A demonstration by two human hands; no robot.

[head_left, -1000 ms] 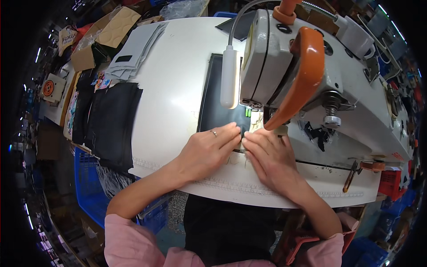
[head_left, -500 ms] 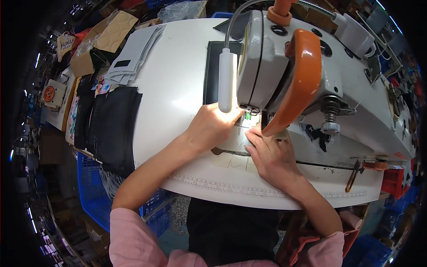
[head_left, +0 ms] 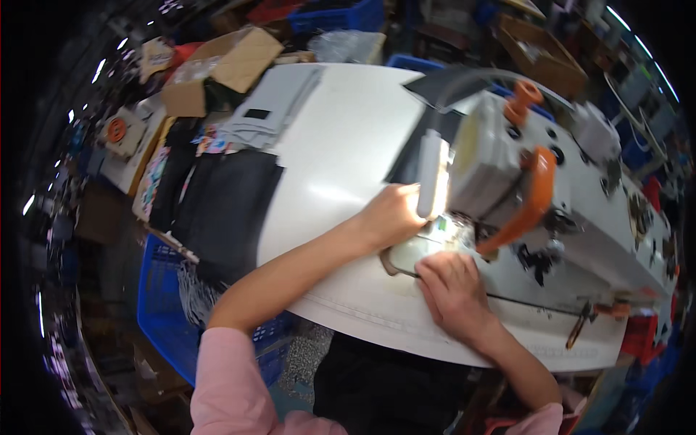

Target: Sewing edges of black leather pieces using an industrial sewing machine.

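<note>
My left hand [head_left: 394,216] is closed beside the needle area of a white sewing machine [head_left: 500,148]. Its fingertips are lost behind the white lamp [head_left: 433,170] and in the glare. A flat black piece [head_left: 415,156] lies just beyond that hand, up against the machine head. On the near side of the needle, my right hand [head_left: 455,290] rests with its fingers curled together over the edge of the machine's bed plate [head_left: 409,257]. What either hand pinches is hidden. An orange curved guard [head_left: 538,192] stands out from the machine's front, above and right of my right hand.
Black panels [head_left: 228,210] and grey pieces [head_left: 264,119] are stacked at the white table's [head_left: 333,145] left. A blue basket [head_left: 163,297] sits below that side. Small snips [head_left: 578,326] lie at the right. Behind are a cardboard box [head_left: 246,61] and blue crates [head_left: 337,18].
The whole view has swung, so machine and table sit lower and further right, with blur. My left hand looks more closed than before; my right hand's fingers have curled in from the needle.
</note>
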